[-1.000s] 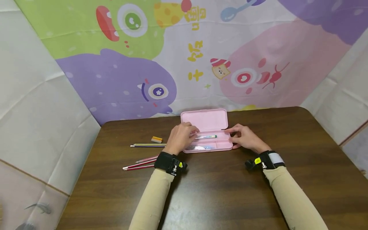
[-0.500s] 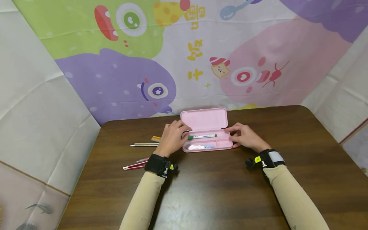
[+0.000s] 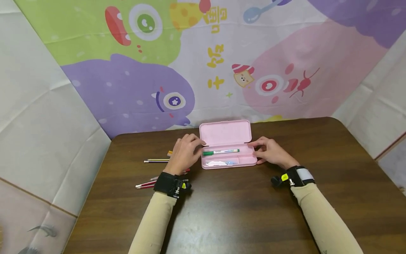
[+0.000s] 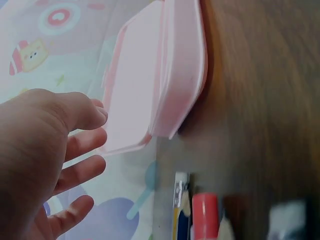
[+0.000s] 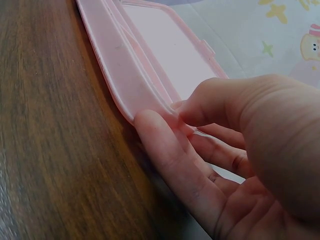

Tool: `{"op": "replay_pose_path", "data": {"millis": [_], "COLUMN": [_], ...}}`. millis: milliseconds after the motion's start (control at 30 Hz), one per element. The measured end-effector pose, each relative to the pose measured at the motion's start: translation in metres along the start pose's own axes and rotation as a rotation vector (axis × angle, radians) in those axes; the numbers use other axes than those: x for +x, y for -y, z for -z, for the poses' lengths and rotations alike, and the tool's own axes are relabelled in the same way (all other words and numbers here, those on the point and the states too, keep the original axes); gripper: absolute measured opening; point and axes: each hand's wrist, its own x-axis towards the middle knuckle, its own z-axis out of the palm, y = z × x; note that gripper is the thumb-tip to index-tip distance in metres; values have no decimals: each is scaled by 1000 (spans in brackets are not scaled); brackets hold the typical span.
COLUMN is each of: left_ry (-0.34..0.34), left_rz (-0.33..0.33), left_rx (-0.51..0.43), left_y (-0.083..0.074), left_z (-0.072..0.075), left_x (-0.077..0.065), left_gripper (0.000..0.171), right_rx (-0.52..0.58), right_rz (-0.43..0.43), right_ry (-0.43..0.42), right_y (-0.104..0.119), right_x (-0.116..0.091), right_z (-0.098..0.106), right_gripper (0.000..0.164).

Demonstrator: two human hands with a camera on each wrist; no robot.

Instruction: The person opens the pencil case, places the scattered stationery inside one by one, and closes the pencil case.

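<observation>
A pink pencil case (image 3: 226,132) stands with its lid up at the back of the table. In its rear compartment lies a green-capped marker (image 3: 221,152); a shiny piece with a light-blue end (image 3: 229,162) sits in the front one. My left hand (image 3: 184,153) is by the case's left end, fingers loosely bent; the left wrist view shows nothing in its grasp and a gap to the pink wall (image 4: 182,70). At the opposite end, my right hand (image 3: 272,152) pinches the case's end wall, its thumb (image 5: 205,102) at the rim and a finger outside.
Left of the case, partly behind my left hand, lie striped pencils (image 3: 155,161), several red pencils (image 3: 146,184) and an orange-and-white eraser (image 3: 170,153). A cartoon-printed cloth (image 3: 142,91) hangs right behind the brown table (image 3: 238,211).
My left hand has drawn back leftward out of the case, uncovering the whole green marker, which lies in the rear compartment. My right hand has stayed at the right end.
</observation>
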Motion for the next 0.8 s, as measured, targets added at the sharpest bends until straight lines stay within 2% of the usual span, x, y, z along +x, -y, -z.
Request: {"op": "replay_pose_path", "data": {"millis": [133, 233, 467, 800], "left_ry": [-4, 9, 57, 85], "left_rz": [5, 33, 154, 298], "left_rx": [7, -3, -55, -133], "left_y": [8, 15, 33, 62], "left_z": [4, 8, 22, 48], "left_x": [-1, -3, -13, -30], "left_gripper": [19, 19, 21, 23], "right_rx": [2, 1, 1, 5], "right_rz": [3, 2, 3, 2], "right_ry": [-7, -12, -4, 4], "right_y": [-2, -3, -2, 1], "right_x": [-1, -2, -2, -1], "right_z": [0, 0, -1, -2], "right_gripper": [46, 46, 46, 45]}}
